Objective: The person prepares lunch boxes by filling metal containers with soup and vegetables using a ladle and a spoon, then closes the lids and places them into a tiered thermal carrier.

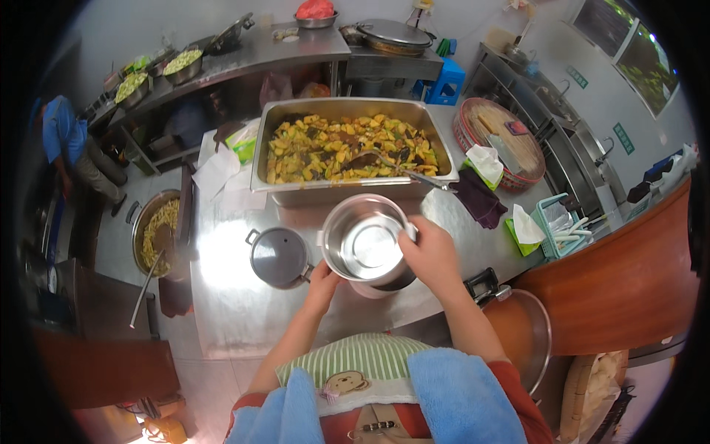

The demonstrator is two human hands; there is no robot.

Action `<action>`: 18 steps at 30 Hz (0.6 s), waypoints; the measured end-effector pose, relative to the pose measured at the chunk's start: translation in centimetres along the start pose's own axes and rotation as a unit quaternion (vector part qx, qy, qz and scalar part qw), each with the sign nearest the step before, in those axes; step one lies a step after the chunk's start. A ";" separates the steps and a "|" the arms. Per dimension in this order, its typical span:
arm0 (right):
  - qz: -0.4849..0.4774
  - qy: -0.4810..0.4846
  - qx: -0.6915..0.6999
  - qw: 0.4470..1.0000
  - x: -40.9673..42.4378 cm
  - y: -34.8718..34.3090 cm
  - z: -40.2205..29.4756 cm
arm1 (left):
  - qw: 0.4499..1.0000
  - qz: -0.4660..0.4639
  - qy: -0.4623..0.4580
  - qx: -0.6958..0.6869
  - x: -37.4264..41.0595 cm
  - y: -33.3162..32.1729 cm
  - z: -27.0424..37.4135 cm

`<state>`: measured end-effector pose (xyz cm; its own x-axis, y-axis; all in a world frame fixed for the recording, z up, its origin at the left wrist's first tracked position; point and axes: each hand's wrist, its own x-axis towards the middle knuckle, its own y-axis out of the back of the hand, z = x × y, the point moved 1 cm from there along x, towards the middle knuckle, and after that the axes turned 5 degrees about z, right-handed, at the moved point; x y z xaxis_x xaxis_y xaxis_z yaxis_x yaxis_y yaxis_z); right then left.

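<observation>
An empty steel pot (pixel 369 244) with side lugs is held over the table, its shiny inside facing up. My right hand (pixel 430 252) grips its right lug, thumb at the rim. My left hand (pixel 323 286) holds the lower left side; its fingers are partly hidden beneath. Under the pot shows part of another rounded vessel (pixel 377 289), mostly covered. Just left lies a round dark lid (pixel 278 256) with metal clasps, close to my left fingers. Beyond the pot stands a deep steel pan (pixel 355 191) of cooked yellow-green vegetable pieces (pixel 327 150), with a serving spoon (pixel 407 173) resting in it.
Tissue packs (pixel 485 166), a dark cloth (pixel 480 197) and a teal basket (pixel 557 227) sit at the right. A cleaver (pixel 502 152) lies on a round board. A large pot (pixel 152 233) of food stands left. A person (pixel 77 144) stands far left.
</observation>
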<state>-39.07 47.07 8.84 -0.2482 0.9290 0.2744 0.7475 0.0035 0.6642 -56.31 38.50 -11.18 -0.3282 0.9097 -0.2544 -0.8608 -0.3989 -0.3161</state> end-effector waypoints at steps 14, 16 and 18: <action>0.108 -0.263 0.544 0.790 -5.5 0.1 15.9 | 0.991 0.076 -0.069 0.091 -0.7 -3.3 4.1; 0.129 -0.210 0.423 0.872 -7.7 1.5 18.3 | 0.973 0.071 -0.119 0.185 0.3 -3.9 4.7; 0.168 -0.265 0.377 0.872 -8.8 1.9 21.6 | 0.947 0.057 -0.159 0.275 1.2 -3.8 4.6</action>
<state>-22.15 46.89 -7.26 0.2322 0.9643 -0.1271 0.9653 -0.2445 -0.0918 -55.27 41.67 -6.07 -0.4560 0.8881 0.0574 -0.8567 -0.4555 0.2422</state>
